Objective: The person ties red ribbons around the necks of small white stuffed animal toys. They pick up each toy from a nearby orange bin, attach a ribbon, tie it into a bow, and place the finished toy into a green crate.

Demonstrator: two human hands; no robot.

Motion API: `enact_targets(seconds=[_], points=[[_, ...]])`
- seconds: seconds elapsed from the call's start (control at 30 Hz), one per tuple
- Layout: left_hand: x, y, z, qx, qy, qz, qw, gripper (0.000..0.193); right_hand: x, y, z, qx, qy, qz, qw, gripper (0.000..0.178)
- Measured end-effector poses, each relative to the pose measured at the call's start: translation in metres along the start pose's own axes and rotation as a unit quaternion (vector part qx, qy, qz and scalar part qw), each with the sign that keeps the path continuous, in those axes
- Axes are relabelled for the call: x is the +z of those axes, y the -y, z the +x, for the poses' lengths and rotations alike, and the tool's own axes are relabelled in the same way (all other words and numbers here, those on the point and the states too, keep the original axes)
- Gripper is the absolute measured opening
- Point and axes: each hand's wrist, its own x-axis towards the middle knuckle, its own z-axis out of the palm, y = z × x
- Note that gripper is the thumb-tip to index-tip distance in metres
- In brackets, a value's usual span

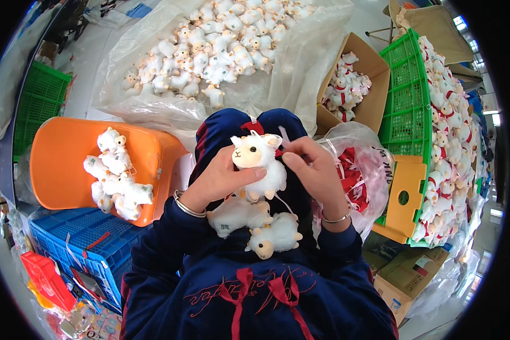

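Observation:
Above my lap, my left hand point(224, 177) is closed around a white plush sheep point(260, 161), its cream-coloured muzzle turned to the left. My right hand point(317, 170) is at the toy's right side, thumb and forefinger pinching a small red ribbon point(278, 153) by the neck. A pale, thin strip point(284, 135) sticks up beside those fingertips; its far end is blurred. Two more plush sheep lie on my lap below: one on its side point(232, 216), partly under my left hand, and one facing down point(275, 235). A white cord hangs near them.
Ahead, a clear plastic sheet point(119, 85) holds a heap of plush sheep. An orange tub point(56, 164) with several sheep stands left, near a blue crate point(56, 232). On the right are a bag of red ribbons point(354, 181), a cardboard box point(379, 73) and a green crate point(405, 102).

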Motion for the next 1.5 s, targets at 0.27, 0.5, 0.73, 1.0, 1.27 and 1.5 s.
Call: enact_targets(seconds=[0.27, 0.5, 0.73, 1.0, 1.27, 1.5], points=[[0.011, -0.018, 0.006, -0.018, -0.047, 0.028, 0.998, 0.037, 0.021, -0.012, 0.001, -0.050, -0.076, 0.033, 0.995, 0.013], [0.014, -0.005, 0.020, 0.002, -0.069, 0.080, 0.994, 0.038, 0.034, -0.022, -0.004, -0.173, -0.211, -0.057, 0.960, 0.005], [0.013, -0.019, 0.017, 0.026, -0.102, 0.144, 0.984, 0.041, 0.053, -0.020, -0.006, -0.112, -0.194, 0.018, 0.974, 0.005], [0.006, 0.000, 0.014, 0.069, -0.226, 0.161, 0.958, 0.041, 0.068, -0.022, 0.004, -0.094, -0.165, 0.058, 0.980, 0.006], [0.001, -0.009, 0.019, 0.019, -0.220, 0.231, 0.948, 0.040, 0.072, -0.022, 0.008, -0.137, -0.112, 0.006, 0.984, 0.022], [-0.030, -0.016, 0.003, -0.032, -0.136, 0.260, 0.955, 0.030, 0.067, -0.012, 0.011, -0.072, -0.094, -0.006, 0.993, 0.025]])
